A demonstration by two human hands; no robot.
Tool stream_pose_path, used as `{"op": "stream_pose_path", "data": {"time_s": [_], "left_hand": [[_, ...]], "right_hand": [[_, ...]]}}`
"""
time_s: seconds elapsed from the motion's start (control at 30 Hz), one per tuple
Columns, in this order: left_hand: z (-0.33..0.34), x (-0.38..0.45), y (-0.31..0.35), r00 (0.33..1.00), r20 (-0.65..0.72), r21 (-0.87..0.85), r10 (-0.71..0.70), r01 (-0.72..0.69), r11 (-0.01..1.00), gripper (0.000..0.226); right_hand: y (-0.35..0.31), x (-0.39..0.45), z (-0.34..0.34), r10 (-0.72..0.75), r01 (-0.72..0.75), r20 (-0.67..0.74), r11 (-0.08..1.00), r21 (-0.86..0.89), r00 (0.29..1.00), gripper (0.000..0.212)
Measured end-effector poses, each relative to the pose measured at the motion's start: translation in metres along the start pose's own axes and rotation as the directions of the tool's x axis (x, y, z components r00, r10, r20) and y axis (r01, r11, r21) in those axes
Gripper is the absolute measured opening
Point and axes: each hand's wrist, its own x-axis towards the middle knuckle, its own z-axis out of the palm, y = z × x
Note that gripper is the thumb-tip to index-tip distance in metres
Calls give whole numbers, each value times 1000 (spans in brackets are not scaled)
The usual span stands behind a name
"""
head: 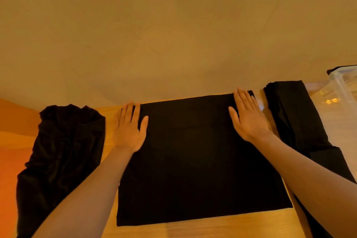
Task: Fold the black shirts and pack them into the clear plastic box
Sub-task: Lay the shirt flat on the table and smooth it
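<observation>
At nine o'clock lay a crumpled black shirt (pixel 61 152). My left hand (pixel 129 131) and right hand (pixel 249 120), fingers flat and apart, pressed the half-folded black shirt (pixel 197 160) mid-table; I judged smoothing outward evenly best. The clear plastic box (pixel 342 87) stood at three o'clock.

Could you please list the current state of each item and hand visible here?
Centre shirt: flat, folded into a rectangle.
Left shirt: crumpled, unfolded.
Right shirt: folded long and narrow.
Clear plastic box: open, contents unclear.
Left hand: flat, pressing centre shirt's left edge.
Right hand: flat, pressing its far right corner.
</observation>
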Motion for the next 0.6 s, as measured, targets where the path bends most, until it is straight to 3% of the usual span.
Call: {"op": "stream_pose_path", "data": {"time_s": [0.07, 0.13, 0.27, 0.37, 0.5, 0.6], "left_hand": [[-2, -13, 11, 996, -84, 7, 21, -21, 1000, 65], [-1, -39, 39, 977, -166, 64, 130, -121, 991, 61], [35, -105, 101, 935, -127, 1, 332, -335, 942, 55], [45, -123, 91, 965, -116, -28, 236, -241, 970, 57], [44, -125, 31, 988, -144, -6, 58, -60, 998, 63], [44, -129, 4, 994, -106, -22, -36, 34, 999, 69]], "right_hand": [[-22, -13, -5, -46, 50, -81, 998, 45, 996, 64], [-52, -37, -3, -128, 136, -124, 989, 60, 984, 59], [-89, -98, 32, -288, 289, -30, 957, 8, 957, 56], [-57, -113, 36, -187, 187, -8, 982, -40, 982, 60], [4, -120, 18, -20, 20, 7, 999, -31, 1000, 67], [15, -122, 14, 21, -19, 45, 999, -51, 999, 71]]}}
